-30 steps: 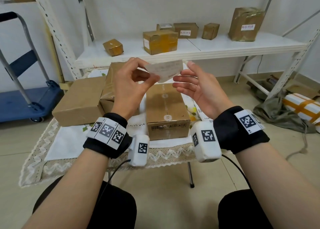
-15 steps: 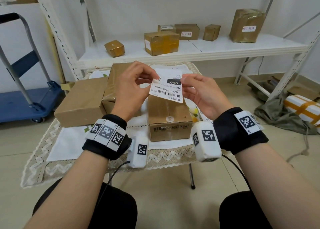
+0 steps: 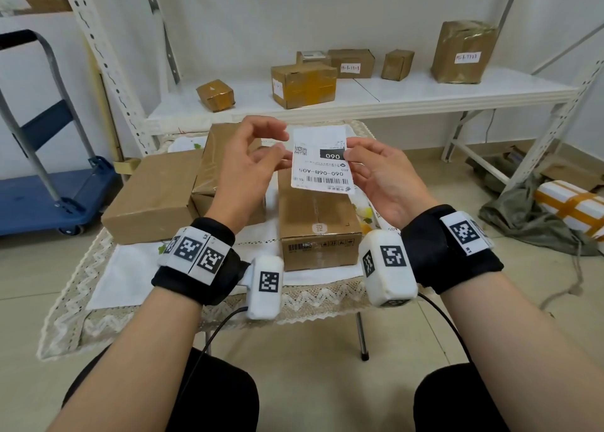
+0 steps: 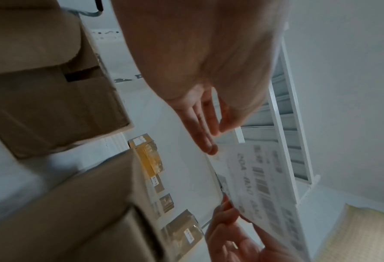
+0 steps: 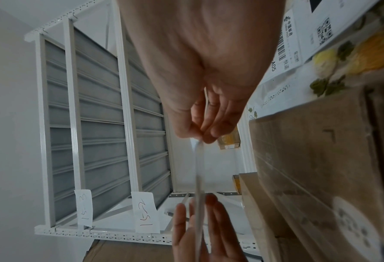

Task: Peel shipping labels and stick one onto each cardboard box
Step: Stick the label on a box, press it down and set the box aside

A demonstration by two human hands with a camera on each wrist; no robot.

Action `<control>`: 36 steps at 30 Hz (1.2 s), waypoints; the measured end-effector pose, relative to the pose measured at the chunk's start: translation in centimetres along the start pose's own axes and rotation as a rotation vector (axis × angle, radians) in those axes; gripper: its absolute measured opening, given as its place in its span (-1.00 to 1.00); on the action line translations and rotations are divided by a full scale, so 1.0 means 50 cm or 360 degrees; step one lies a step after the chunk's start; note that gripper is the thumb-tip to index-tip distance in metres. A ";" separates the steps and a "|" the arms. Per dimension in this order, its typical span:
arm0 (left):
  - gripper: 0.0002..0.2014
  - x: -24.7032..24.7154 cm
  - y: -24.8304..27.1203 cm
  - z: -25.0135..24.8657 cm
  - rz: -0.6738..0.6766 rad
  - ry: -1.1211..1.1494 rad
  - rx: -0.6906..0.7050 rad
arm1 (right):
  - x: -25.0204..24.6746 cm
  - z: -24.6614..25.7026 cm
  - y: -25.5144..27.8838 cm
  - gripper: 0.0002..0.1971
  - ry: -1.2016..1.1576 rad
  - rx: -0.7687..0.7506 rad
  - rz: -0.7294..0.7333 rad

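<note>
A white shipping label with barcodes and "060" is held upright above the middle cardboard box. My right hand pinches its right edge between thumb and fingers; the right wrist view shows the label edge-on under that pinch. My left hand hovers at the label's left edge with fingers spread and relaxed, gripping nothing. In the left wrist view its straight fingertips end just short of the label. A taped box and a flat box sit to the left.
The boxes rest on a small table with a lace-edged cloth. More labels lie right of the middle box. Behind stands a white shelf with several labelled boxes. A blue cart stands left, and a bag and parcel lie on the floor right.
The label has turned upright with its print facing me and risen slightly. My left hand has let go of its left edge and opened; the right hand keeps its pinch.
</note>
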State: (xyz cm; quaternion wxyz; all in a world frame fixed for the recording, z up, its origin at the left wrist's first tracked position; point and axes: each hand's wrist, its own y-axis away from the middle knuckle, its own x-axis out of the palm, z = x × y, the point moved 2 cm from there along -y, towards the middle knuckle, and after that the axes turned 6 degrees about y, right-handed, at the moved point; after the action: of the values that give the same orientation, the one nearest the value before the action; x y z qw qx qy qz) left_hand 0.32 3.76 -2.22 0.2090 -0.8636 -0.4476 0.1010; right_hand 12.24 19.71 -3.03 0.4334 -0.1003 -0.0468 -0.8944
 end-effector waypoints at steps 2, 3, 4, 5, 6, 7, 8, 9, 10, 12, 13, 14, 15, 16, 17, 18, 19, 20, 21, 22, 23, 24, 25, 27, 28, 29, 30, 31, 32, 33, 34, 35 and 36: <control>-0.81 -0.001 -0.003 0.003 -0.0124 0.0085 -0.0145 | 0.003 0.003 0.003 -0.84 -0.0029 0.0030 0.0039; -0.76 -0.003 -0.005 0.005 -0.0167 0.0121 -0.0236 | 0.004 0.004 0.005 -0.83 -0.0027 0.0046 0.0064; -0.69 -0.003 -0.007 0.008 -0.0171 0.0157 -0.0327 | 0.006 0.005 0.006 -0.82 -0.0008 0.0065 0.0092; -0.62 -0.003 -0.008 0.010 -0.0135 0.0191 -0.0408 | 0.007 0.006 0.008 -0.82 0.0021 0.0086 0.0124; -0.57 -0.001 -0.007 0.010 -0.0080 0.0213 -0.0466 | 0.009 0.006 0.010 -0.81 0.0055 0.0107 0.0156; -0.56 0.002 -0.005 0.007 -0.0032 0.0226 -0.0500 | 0.010 0.005 0.011 -0.81 0.0093 0.0123 0.0187; -0.56 0.005 -0.002 0.006 -0.0010 0.0245 -0.0519 | 0.010 0.004 0.012 -0.78 0.0137 0.0131 0.0216; -0.56 0.007 -0.001 0.005 -0.0007 0.0272 -0.0530 | 0.010 0.003 0.012 -0.76 0.0178 0.0135 0.0236; -0.56 0.008 0.000 0.004 -0.0007 0.0297 -0.0535 | 0.011 0.002 0.013 -0.73 0.0206 0.0136 0.0247; -0.58 0.008 0.001 0.004 -0.0010 0.0327 -0.0539 | 0.013 0.003 0.014 -0.71 0.0188 0.0131 0.0240; -0.60 0.007 0.000 0.005 -0.0025 0.0340 -0.0543 | 0.013 0.005 0.014 -0.72 0.0171 0.0122 0.0223; -0.62 0.006 -0.001 0.006 -0.0055 0.0356 -0.0543 | 0.012 0.007 0.013 -0.73 0.0173 0.0115 0.0192; -0.63 0.004 -0.002 0.006 -0.0095 0.0377 -0.0537 | 0.011 0.008 0.012 -0.71 0.0183 0.0112 0.0153; -0.65 0.002 -0.004 0.006 -0.0133 0.0401 -0.0529 | 0.009 0.008 0.010 -0.67 0.0186 0.0116 0.0113; -0.66 0.000 -0.004 0.005 -0.0162 0.0426 -0.0520 | 0.006 0.005 0.007 -0.61 0.0177 0.0126 0.0079; -0.66 -0.002 -0.005 0.004 -0.0181 0.0445 -0.0508 | 0.003 0.003 0.005 -0.57 0.0167 0.0139 0.0052; -0.66 -0.004 -0.005 0.003 -0.0190 0.0464 -0.0497 | 0.000 0.000 0.003 -0.55 0.0151 0.0158 0.0033; -0.65 -0.005 -0.005 0.003 -0.0194 0.0482 -0.0487 | -0.002 -0.002 0.003 -0.54 0.0130 0.0179 0.0023; -0.65 -0.006 -0.005 0.003 -0.0196 0.0503 -0.0480 | -0.003 -0.004 0.002 -0.54 0.0101 0.0196 0.0017; -0.64 -0.007 -0.006 0.003 -0.0195 0.0522 -0.0473 | -0.004 -0.004 0.001 -0.53 0.0068 0.0206 0.0009; -0.64 -0.007 -0.006 0.002 -0.0192 0.0540 -0.0467 | -0.004 -0.004 0.000 -0.52 0.0035 0.0210 0.0000; -0.64 -0.007 -0.007 0.002 -0.0186 0.0557 -0.0461 | -0.005 -0.003 0.000 -0.52 0.0011 0.0211 0.0000; -0.64 -0.006 -0.007 0.002 -0.0175 0.0570 -0.0457 | -0.003 -0.003 -0.001 -0.52 0.0003 0.0210 0.0014; -0.65 -0.003 -0.008 0.003 -0.0134 0.0575 -0.0460 | 0.002 -0.004 -0.001 -0.57 0.0002 0.0192 0.0059; -0.65 -0.001 -0.007 0.004 -0.0107 0.0575 -0.0472 | 0.004 -0.005 -0.001 -0.59 -0.0018 0.0174 0.0075; -0.66 0.002 -0.006 0.006 -0.0077 0.0579 -0.0488 | 0.006 -0.006 -0.002 -0.61 -0.0049 0.0146 0.0082; -0.66 0.004 -0.005 0.007 -0.0045 0.0580 -0.0507 | 0.007 -0.007 -0.004 -0.64 -0.0073 0.0112 0.0087; -0.66 0.005 -0.004 0.009 -0.0013 0.0574 -0.0526 | 0.007 -0.007 -0.005 -0.69 -0.0085 0.0083 0.0092; -0.67 0.007 -0.003 0.010 0.0018 0.0561 -0.0548 | 0.008 -0.007 -0.005 -0.74 -0.0086 0.0064 0.0091; -0.67 0.008 -0.002 0.011 0.0053 0.0544 -0.0574 | 0.008 -0.006 -0.006 -0.77 -0.0081 0.0055 0.0085; -0.67 0.009 -0.001 0.012 0.0090 0.0527 -0.0604 | 0.007 -0.006 -0.006 -0.79 -0.0075 0.0049 0.0075; -0.67 0.010 0.000 0.013 0.0123 0.0510 -0.0630 | 0.007 -0.005 -0.007 -0.78 -0.0072 0.0044 0.0063; -0.68 0.010 0.000 0.014 0.0146 0.0498 -0.0648 | 0.007 -0.004 -0.007 -0.75 -0.0077 0.0041 0.0049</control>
State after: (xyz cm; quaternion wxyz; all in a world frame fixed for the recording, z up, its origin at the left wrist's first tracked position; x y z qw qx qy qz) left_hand 0.38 4.36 -2.83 0.0926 -0.9124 -0.3813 -0.1166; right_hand 11.74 19.62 -3.17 0.4470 -0.1170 -0.0672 -0.8843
